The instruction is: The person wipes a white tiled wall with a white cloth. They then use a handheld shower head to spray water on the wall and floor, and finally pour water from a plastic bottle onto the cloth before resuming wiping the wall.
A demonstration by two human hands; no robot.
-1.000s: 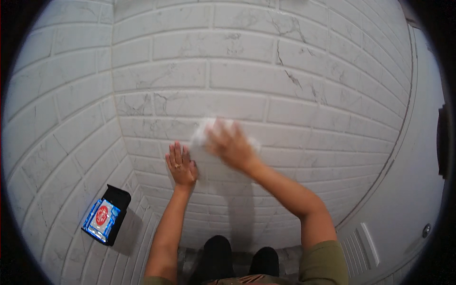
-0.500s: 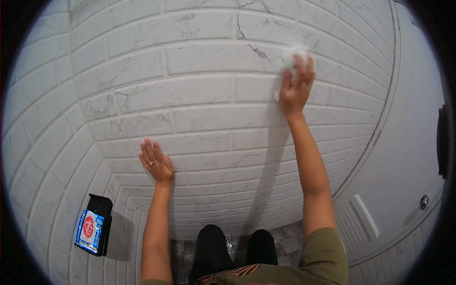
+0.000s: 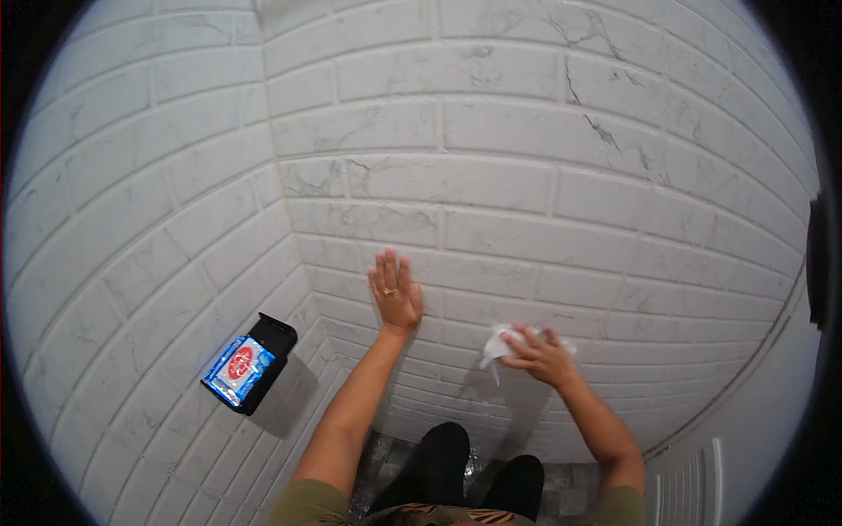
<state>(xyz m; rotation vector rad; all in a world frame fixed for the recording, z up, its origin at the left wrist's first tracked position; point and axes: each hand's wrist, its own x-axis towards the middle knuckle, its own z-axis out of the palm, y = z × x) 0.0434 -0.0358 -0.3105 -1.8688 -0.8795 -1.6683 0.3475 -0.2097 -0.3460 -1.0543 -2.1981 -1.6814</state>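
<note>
White marbled brick-pattern tiles cover the wall (image 3: 491, 184) in front of me. My left hand (image 3: 396, 294) lies flat against it with the fingers stretched upward, and a ring shows on one finger. Lower down and to the right, my right hand (image 3: 537, 352) presses a crumpled white wipe (image 3: 496, 345) to the tiles. The wipe sticks out past the fingertips on the left, and part of it is hidden under the palm.
On the left wall a black holder (image 3: 279, 334) carries a blue and silver wipes packet (image 3: 239, 368). A white door with a louvred vent (image 3: 688, 486) stands at the lower right. My dark-clad knees (image 3: 443, 451) are below, above a grey floor (image 3: 561, 486).
My right hand has come far down the wall with the wipe. The view has turned left, so the corner and holder appear further right; my left hand stays flat on the tiles.
</note>
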